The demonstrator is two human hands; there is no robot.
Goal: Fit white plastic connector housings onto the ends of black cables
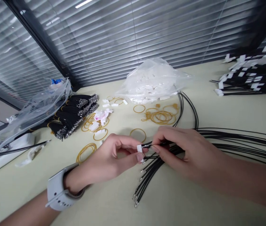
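Note:
Between thumb and fingers, my left hand (114, 155) pinches a small white plastic piece (139, 148). My right hand (182, 147) is closed on a thin black cable (147, 145), whose metal-tipped end meets the white piece. A second black cable also reaches the piece, just below. Beneath my right hand lies a bundle of black cables (153, 169), their silver tips fanned toward the front. The cables run off to the right. A light grey watch band (58, 191) is around my left wrist.
Yellow rubber bands (161, 116) lie behind my hands, near a clear bag of white pieces (152, 81). Bundled black cables with silver ends (76, 113) rest at left beside a plastic bag (34, 110). White-tipped cables (248, 75) are piled at back right, before window blinds (133, 34).

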